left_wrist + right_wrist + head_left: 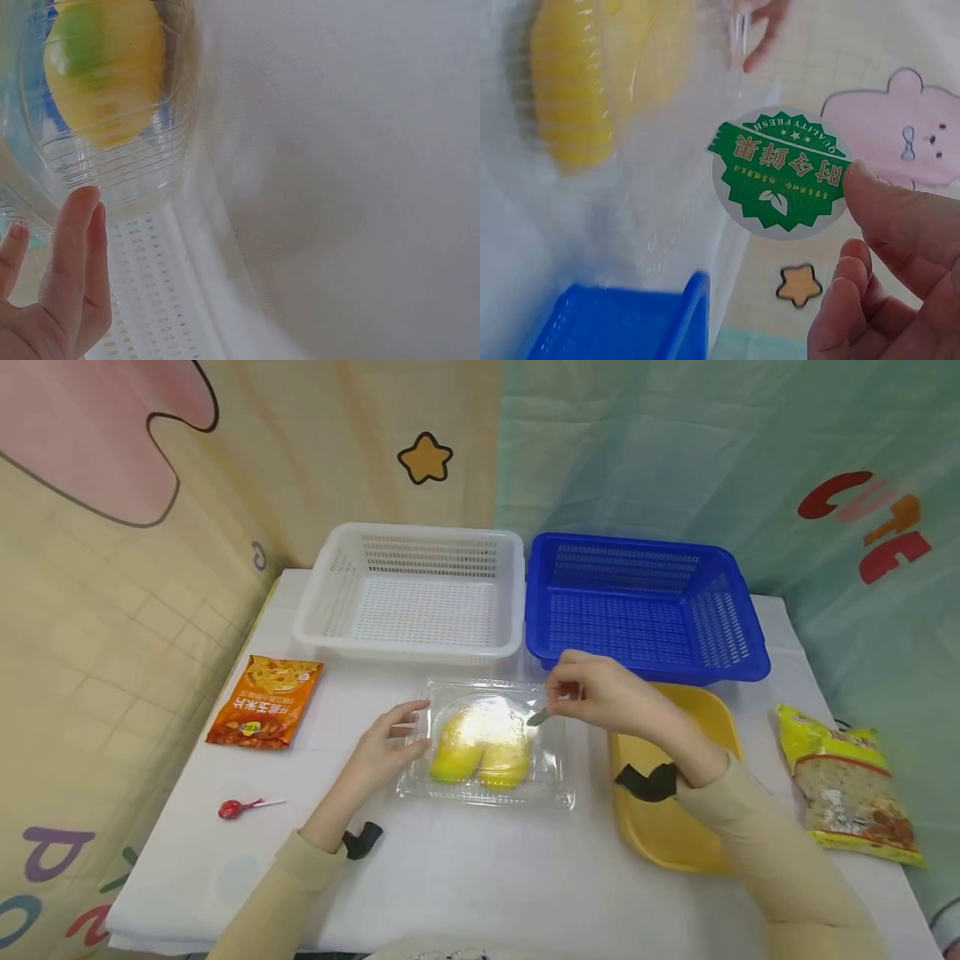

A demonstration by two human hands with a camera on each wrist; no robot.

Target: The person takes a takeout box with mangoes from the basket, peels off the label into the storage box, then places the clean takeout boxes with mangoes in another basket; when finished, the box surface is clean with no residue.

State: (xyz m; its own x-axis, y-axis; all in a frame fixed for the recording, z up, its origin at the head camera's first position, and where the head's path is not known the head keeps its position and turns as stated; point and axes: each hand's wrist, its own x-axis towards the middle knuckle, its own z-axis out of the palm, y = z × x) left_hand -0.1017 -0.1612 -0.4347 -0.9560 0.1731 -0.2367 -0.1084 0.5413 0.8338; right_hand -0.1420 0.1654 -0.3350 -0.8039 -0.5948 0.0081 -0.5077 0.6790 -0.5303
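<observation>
A clear plastic clamshell box [557, 789] lies mid-table with two yellow-green fruits, mango-like [455, 750], inside. My left hand [378, 758] rests at the box's left side, its fingers fairly straight along the edge; the left wrist view shows fingertips [81, 196] at the ribbed plastic wall. Above the right part of the lid, my right hand [600, 693] pinches a round sticker [784, 180] by its edge, between thumb and fingers. The sticker is transparent with a green printed badge reading "Quality Fresh" and Chinese characters. In the head view it appears as a thin green sliver.
Behind the box stand a white basket [408, 647] and a blue basket [645, 670]. A yellow tray [660, 831] lies under the right forearm. At left are an orange snack bag [266, 702] and a red lollipop [231, 809]; a yellow snack bag [855, 789] is at far right.
</observation>
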